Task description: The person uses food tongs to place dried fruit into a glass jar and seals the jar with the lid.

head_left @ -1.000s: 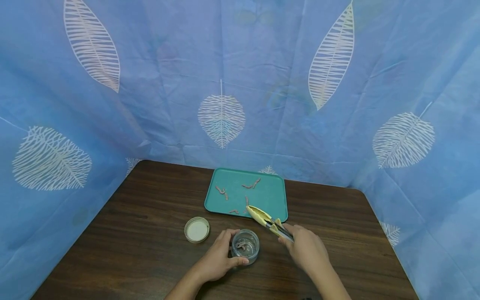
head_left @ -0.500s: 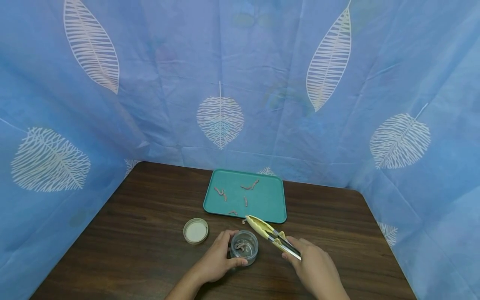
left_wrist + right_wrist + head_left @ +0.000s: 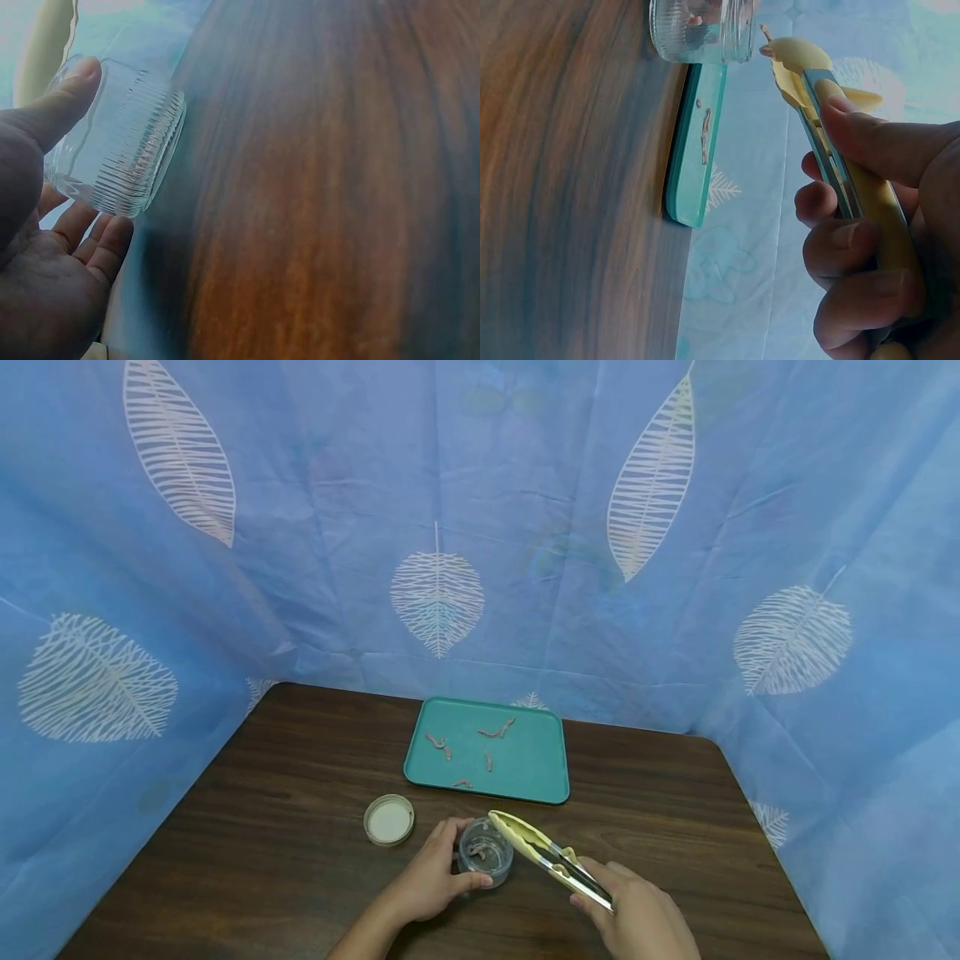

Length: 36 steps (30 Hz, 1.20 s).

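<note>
My left hand (image 3: 429, 878) holds a small clear glass jar (image 3: 127, 142) on the table, thumb on the near side and fingers round the far side. A few pinkish worm-like pieces (image 3: 477, 852) lie at the bottom of the jar. My right hand (image 3: 637, 912) grips metal tongs (image 3: 825, 142) with yellow tips. The tips are squeezed together over the jar's rim at its right. A thin reddish-brown piece (image 3: 765, 36) pokes out from between them. Several more pinkish worm-like pieces (image 3: 439, 744) are spread over the teal tray (image 3: 532, 768) behind the jar.
Left of the jar, a round lid (image 3: 389, 820) with a white inside lies face up on the dark wooden table (image 3: 315, 793). A blue curtain (image 3: 525, 610) with white leaf prints hangs behind the table and along both sides.
The tongs have come from the tray's front edge toward me, carrying a small worm-like piece, and now reach the jar's rim. My left hand and the jar have stayed in place.
</note>
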Motion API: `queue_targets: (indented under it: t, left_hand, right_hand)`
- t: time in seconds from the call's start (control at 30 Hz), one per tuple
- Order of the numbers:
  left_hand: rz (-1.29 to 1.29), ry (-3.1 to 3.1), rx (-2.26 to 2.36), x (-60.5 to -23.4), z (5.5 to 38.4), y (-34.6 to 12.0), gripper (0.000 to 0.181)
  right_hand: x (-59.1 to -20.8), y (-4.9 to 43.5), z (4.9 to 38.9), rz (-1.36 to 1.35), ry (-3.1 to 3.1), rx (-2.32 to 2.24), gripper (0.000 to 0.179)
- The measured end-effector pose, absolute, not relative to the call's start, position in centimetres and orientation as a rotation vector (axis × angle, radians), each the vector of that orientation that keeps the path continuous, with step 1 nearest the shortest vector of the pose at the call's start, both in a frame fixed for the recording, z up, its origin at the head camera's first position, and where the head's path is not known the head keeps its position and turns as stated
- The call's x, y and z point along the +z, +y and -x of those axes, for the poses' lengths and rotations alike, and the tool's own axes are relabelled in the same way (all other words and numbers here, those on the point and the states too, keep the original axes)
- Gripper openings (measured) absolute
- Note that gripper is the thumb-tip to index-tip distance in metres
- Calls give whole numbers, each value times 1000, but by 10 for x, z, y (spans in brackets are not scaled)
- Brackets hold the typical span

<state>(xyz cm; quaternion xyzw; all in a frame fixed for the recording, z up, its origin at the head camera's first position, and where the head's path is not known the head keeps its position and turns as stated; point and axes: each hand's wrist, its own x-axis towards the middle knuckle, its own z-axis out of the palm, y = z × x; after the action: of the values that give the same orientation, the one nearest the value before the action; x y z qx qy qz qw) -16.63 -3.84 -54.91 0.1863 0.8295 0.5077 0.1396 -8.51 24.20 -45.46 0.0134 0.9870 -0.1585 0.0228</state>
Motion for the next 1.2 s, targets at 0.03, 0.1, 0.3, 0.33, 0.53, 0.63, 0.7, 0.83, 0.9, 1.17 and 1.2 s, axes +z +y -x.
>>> queue_targets:
  t: [0.03, 0.1, 0.3, 0.33, 0.53, 0.63, 0.7, 0.83, 0.9, 1.17, 1.2]
  left_hand:
    - [-538, 2398, 1466, -549, 166, -38, 89]
    - [-538, 2400, 1466, -550, 167, -38, 89]
    - [-544, 2410, 1459, -551, 166, -38, 90]
    - [-543, 2412, 1456, -551, 167, -38, 90]
    - [-544, 2412, 1448, -550, 167, -37, 90]
    - [-554, 2405, 1459, -549, 166, -38, 89]
    - [-559, 2406, 1464, -548, 166, -38, 89]
    - [-563, 2425, 1455, -548, 165, -39, 89]
    - [-564, 2428, 1454, -547, 165, -39, 89]
    - [-559, 2426, 1456, -545, 165, -38, 88]
    - [-557, 2426, 1454, -545, 165, -38, 88]
  right_hand:
    - [-456, 242, 84, -38, 3049, -487, 53]
    - [-457, 241, 81, -25, 3044, -479, 53]
    - [-461, 242, 76, -18, 3042, -471, 51]
    - [-462, 242, 76, -18, 3039, -464, 51]
    - [-461, 243, 77, -36, 3008, -450, 56]
    - [-460, 243, 78, -57, 2991, -474, 61]
    - [-459, 242, 78, -74, 2986, -491, 66]
    - [-458, 241, 77, -85, 3018, -530, 76]
    - [-458, 241, 76, -91, 3049, -558, 81]
    - [-459, 241, 78, -122, 3114, -631, 95]
    - [-460, 240, 79, -133, 3113, -635, 96]
